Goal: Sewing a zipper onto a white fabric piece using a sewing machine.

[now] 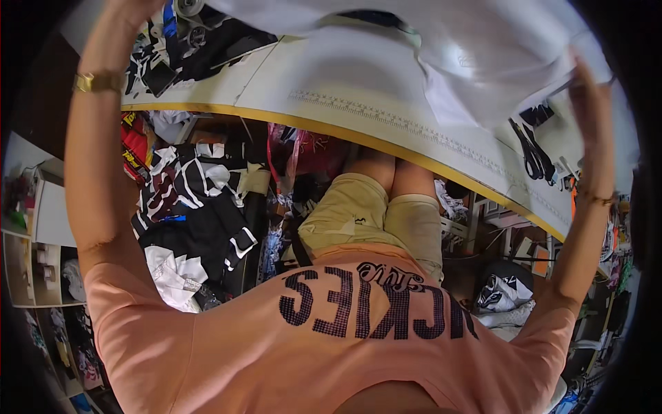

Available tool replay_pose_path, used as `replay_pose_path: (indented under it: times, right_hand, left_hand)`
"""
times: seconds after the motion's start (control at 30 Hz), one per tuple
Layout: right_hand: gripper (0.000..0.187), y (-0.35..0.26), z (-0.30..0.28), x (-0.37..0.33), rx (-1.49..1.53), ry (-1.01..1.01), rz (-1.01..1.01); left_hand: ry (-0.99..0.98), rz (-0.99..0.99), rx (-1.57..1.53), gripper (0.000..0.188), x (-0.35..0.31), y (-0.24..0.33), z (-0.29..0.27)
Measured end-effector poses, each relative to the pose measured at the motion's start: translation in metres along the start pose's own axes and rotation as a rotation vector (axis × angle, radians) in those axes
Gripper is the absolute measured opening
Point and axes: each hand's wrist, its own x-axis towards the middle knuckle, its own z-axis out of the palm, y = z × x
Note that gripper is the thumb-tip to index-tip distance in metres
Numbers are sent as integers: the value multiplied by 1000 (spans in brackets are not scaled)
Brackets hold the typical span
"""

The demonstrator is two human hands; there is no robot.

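Note:
A white cloth [476,62] is spread in the air above the table, its upper part cut off by the top edge. It bulges and folds, and its kind of garment cannot be made out. My right hand [589,103] is raised at the cloth's right edge, a little blurred, with its fingertips closed on the fabric. At the upper left, my left hand [134,10] is raised too, its fingers beyond the frame. On the table's right, below the cloth, lie black-handled scissors [529,153].
The white table [269,86] has a yellow front edge and printed ruler marks [386,110]. Black items and a flat dark device [160,77] lie at its left. Black and white garments [200,200] are heaped below on the left. Bagged items [505,293] sit lower right.

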Motion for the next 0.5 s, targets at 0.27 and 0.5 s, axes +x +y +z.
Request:
replay_pose_path:
  times: [0.27,0.5]
  right_hand:
    - [50,117,58,-104,-269,-404,550]
    - [44,131,30,-112,-192,-357,322]
  left_hand:
    - [-79,-389,543,39,-93,-182,-58]
    - [470,-431,216,28,-222,-171,-164]
